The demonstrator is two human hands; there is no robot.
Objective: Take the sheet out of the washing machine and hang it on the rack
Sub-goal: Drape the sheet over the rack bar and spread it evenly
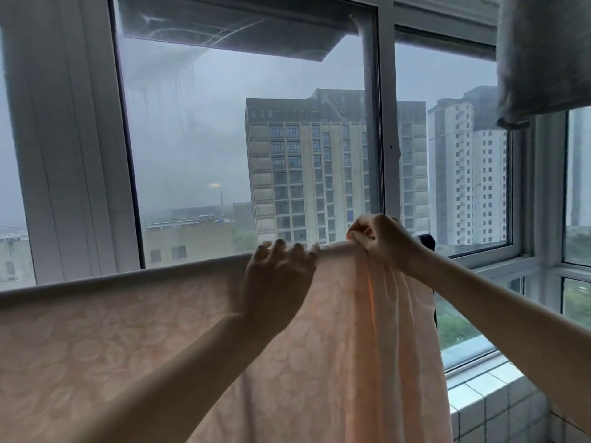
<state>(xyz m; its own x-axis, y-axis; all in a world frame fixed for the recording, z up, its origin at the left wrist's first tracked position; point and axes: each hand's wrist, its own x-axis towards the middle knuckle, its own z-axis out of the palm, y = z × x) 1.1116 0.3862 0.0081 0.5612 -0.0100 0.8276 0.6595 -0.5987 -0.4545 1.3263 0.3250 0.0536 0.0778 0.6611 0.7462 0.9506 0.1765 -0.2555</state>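
I see the sheet (128, 330) draped over a long straight line that runs across the view and rises towards the right. Whatever bar carries it is covered by the cloth. It is thin peach-pink fabric with a pale woven pattern of round blossoms, flat and smooth over its left stretch and gathered into long vertical folds at its right end, where light glows orange through one crease. My left hand (278, 276) lies against the sheet just below its top fold, fingers loosely spread and only slightly bent, their tips reaching the fold. It is blurred, and I see nothing gripped in it. My right hand (380, 241) sits at the top fold over the gathered part, thumb and curled fingers pinching the cloth. Just behind that hand a small dark shape (427, 241) shows above the sheet; I cannot tell what it is. Beyond the sheet stands a white-framed window (385, 123), its glass streaked, with grey tower blocks (307, 174) outside. High above the sheet's right end hangs a grey, soft-looking cloth (540, 59). Below and right of the sheet is a ledge of small glossy white tiles (489, 401).
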